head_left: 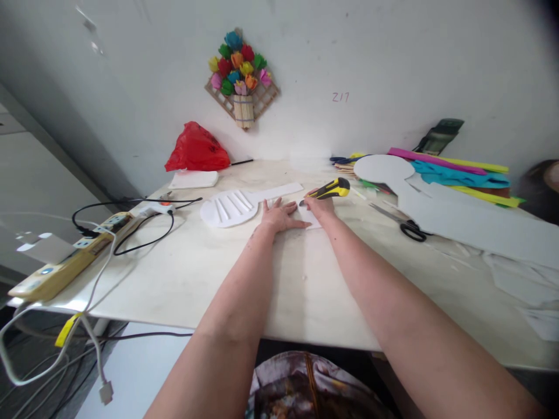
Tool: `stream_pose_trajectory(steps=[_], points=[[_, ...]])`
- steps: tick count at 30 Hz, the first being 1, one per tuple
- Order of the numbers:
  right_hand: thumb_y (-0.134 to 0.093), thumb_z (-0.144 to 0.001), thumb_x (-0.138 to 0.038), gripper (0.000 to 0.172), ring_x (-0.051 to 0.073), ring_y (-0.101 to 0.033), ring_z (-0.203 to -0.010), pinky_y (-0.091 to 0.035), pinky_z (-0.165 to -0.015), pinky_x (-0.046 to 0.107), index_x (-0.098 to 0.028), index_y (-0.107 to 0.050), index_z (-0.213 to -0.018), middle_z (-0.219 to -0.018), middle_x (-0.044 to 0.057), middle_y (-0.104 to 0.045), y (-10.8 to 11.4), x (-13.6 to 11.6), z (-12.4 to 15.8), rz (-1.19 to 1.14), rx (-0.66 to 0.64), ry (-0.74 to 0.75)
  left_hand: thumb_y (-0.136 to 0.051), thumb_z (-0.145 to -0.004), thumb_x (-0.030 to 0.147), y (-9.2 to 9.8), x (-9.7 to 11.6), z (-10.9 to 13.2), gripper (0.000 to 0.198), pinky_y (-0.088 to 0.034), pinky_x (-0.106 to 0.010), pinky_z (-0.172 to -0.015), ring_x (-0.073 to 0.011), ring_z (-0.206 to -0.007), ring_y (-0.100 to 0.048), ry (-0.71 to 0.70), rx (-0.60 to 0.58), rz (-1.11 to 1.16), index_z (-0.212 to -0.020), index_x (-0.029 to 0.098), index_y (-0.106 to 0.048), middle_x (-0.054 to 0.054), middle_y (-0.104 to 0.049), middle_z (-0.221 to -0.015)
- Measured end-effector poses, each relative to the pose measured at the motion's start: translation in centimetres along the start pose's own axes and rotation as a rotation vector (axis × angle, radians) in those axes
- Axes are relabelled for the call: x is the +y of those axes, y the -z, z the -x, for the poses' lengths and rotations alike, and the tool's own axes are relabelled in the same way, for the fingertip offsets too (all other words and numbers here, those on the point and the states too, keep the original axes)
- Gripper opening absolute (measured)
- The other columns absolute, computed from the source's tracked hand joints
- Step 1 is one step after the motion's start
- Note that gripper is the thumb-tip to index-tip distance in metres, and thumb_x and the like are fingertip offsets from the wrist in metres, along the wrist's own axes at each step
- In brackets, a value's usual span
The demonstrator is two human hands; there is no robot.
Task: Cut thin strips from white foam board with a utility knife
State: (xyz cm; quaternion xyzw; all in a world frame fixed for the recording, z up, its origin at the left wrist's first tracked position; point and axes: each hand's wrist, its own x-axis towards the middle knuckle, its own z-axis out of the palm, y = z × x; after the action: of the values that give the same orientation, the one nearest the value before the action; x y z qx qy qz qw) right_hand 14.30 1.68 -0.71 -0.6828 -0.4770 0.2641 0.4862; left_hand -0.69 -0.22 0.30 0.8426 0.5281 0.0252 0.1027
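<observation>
My right hand grips a yellow and black utility knife, its tip low over a small white foam board piece. Pressed flat beside it, my left hand has its fingers spread and the thumb reaching onto that piece. Just left of my left hand lies a white paddle-shaped cutout with a round head, a straight handle and several thin strips across its head. Part of the small piece is hidden under my hands.
Scissors lie right of my hands, near large white board sheets and coloured strips. At the back left sits a red plastic bag. A glue gun and a power strip with cables occupy the left side.
</observation>
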Motion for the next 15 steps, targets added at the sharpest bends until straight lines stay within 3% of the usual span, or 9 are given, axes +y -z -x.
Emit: stream_pose_trajectory(steps=[9, 15], points=[[-0.056, -0.066, -0.023, 0.008, 0.012, -0.06, -0.057, -0.049, -0.061, 0.022, -0.018, -0.06, -0.072, -0.052, -0.003, -0.058, -0.1, 0.7, -0.4, -0.053, -0.011, 0.027, -0.034, -0.073, 0.076, 0.1, 0.2, 0.3, 0.079, 0.012, -0.065, -0.105, -0.0328, -0.142, -0.002, -0.001, 0.01, 0.0, -0.142, 0.038, -0.03, 0.009, -0.024, -0.151], [-0.058, -0.064, -0.017, 0.018, 0.01, -0.061, -0.058, -0.05, -0.061, 0.02, -0.017, -0.062, -0.081, -0.06, -0.003, -0.063, -0.2, 1.1, -0.7, -0.149, -0.059, 0.027, -0.033, -0.074, 0.075, 0.0, 0.4, 0.6, 0.082, 0.013, -0.063, -0.106, -0.0325, -0.142, 0.001, -0.012, 0.104, -0.042, -0.143, 0.032, -0.032, 0.006, -0.027, -0.151]])
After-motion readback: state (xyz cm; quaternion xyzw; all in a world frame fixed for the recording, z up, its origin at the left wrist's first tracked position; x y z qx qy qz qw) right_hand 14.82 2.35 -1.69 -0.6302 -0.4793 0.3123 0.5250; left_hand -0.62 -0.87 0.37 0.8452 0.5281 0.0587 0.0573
